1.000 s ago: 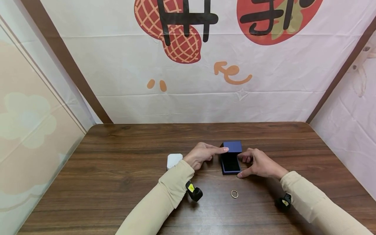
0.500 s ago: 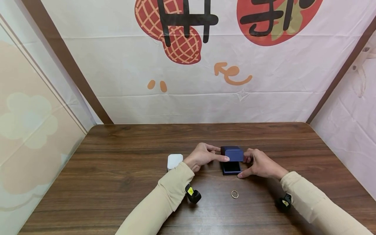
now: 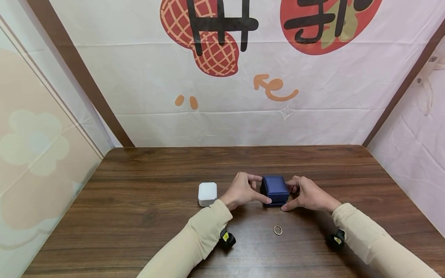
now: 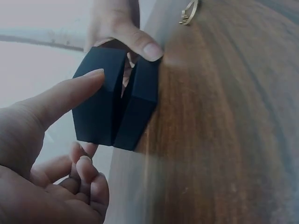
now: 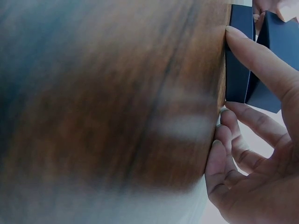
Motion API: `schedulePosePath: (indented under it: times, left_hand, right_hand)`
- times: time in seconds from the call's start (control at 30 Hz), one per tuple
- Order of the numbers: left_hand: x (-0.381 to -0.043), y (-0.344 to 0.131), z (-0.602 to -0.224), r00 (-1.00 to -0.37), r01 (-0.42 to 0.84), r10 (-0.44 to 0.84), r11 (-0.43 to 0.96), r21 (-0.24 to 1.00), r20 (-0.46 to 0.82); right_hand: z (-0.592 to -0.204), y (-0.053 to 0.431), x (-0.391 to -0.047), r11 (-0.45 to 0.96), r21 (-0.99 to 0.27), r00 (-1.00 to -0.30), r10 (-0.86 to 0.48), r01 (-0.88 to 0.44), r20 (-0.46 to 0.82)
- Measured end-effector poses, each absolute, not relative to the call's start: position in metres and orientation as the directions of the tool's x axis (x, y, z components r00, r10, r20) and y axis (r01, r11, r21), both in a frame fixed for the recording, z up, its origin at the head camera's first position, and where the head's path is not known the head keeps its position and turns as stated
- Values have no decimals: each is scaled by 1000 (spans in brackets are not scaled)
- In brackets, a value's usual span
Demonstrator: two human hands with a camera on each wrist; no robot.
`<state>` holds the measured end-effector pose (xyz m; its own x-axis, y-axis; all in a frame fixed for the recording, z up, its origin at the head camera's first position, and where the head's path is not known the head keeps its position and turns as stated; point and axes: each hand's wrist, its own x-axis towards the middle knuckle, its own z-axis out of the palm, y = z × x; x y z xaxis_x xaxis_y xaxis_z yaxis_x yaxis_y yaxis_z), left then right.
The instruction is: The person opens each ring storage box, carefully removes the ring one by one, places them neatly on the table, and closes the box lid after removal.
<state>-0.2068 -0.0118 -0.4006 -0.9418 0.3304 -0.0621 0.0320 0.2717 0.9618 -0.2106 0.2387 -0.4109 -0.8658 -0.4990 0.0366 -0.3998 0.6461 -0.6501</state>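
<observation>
A dark blue ring box [image 3: 276, 187] sits on the table between both hands in the head view. Its lid is nearly closed; a narrow gap between lid [image 4: 97, 105] and base [image 4: 140, 100] shows in the left wrist view. My left hand [image 3: 242, 190] grips the lid from the left, thumb on its front and fingers toward the back. The right hand [image 3: 307, 195] holds the base from the right, with its thumb [image 5: 257, 53] at the front lower edge. In front of the box a gold ring [image 3: 277, 230] lies on the wood.
A small white box [image 3: 207, 194] with cut corners stands left of the left hand. The brown wooden table [image 3: 146, 216] reaches back to a printed white cloth wall [image 3: 243, 129]. Each wrist bears a black camera, such as the left wrist camera [image 3: 227, 238].
The blue box's lid has swung down and forward from raised to nearly closed, the left hand moving with it. The right hand, ring and white box have stayed in place.
</observation>
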Motion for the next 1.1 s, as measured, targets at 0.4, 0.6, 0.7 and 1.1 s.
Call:
schedulePosePath:
  times: [0.4, 0.6, 0.7, 1.1]
  left_hand:
    - [-202, -11, -404, -943, 166, 331, 349, 922, 44]
    - [-201, -12, -404, -941, 167, 335, 340, 926, 47]
    - [-200, -12, -404, -941, 168, 335, 338, 926, 48]
    - [-200, -10, -407, -945, 172, 323, 368, 914, 47]
  right_hand:
    - [-410, 238, -211, 649, -645, -863, -504, -404, 33]
    - [-412, 238, -212, 652, -634, -860, -509, -417, 42]
    - [-412, 238, -212, 652, -633, -860, -508, -417, 44]
    - [-411, 239, -210, 659, -636, -864, -503, -402, 25]
